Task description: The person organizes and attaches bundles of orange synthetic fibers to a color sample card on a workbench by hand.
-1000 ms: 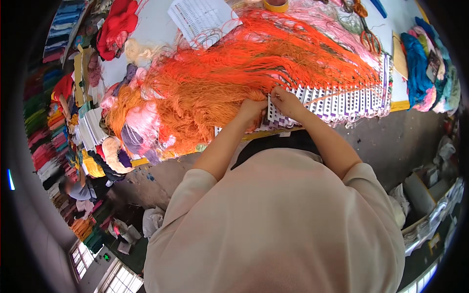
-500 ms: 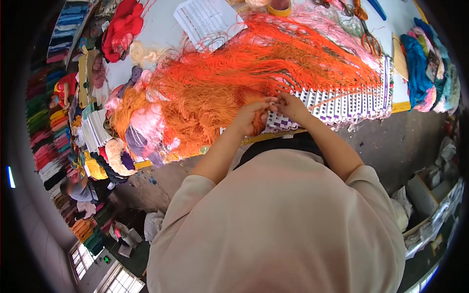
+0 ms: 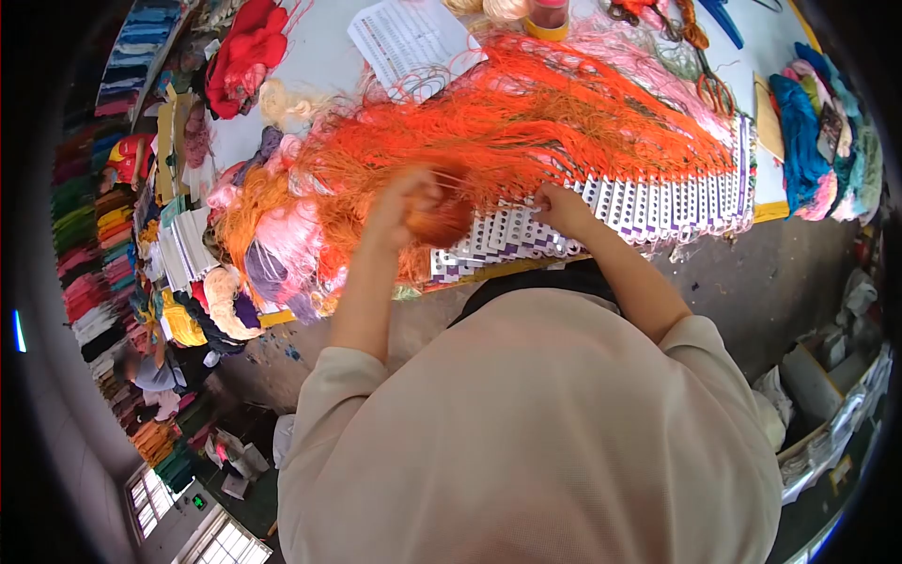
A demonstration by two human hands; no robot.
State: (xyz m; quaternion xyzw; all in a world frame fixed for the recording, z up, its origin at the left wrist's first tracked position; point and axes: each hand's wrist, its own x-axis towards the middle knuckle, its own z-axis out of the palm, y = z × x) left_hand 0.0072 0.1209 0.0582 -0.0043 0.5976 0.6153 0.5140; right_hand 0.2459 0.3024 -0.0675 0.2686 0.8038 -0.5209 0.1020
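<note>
My left hand (image 3: 399, 202), smeared by motion, is closed on a rust-orange bundle of thread (image 3: 442, 214) and lifts it over the left end of the card row. My right hand (image 3: 562, 209) is at the white cards with punched holes (image 3: 498, 235), its fingers bent and pinched together at the top edge of the row. Whatever lies between those fingertips is too small to make out. Long bright-orange threads (image 3: 526, 103) spread from the cards across the table. Purple marks line the cards' lower ends.
A printed sheet (image 3: 413, 47) lies at the back, with a thread cone (image 3: 548, 17) beside it. Scissors (image 3: 714, 92) rest at the right. Red yarn (image 3: 246, 56) and blue skeins (image 3: 797, 132) flank the work. Another person (image 3: 155, 371) is far left.
My left hand has moved left, away from my right hand, taking the rust-orange thread bundle along and uncovering more cards. My right hand has stayed nearly in place.
</note>
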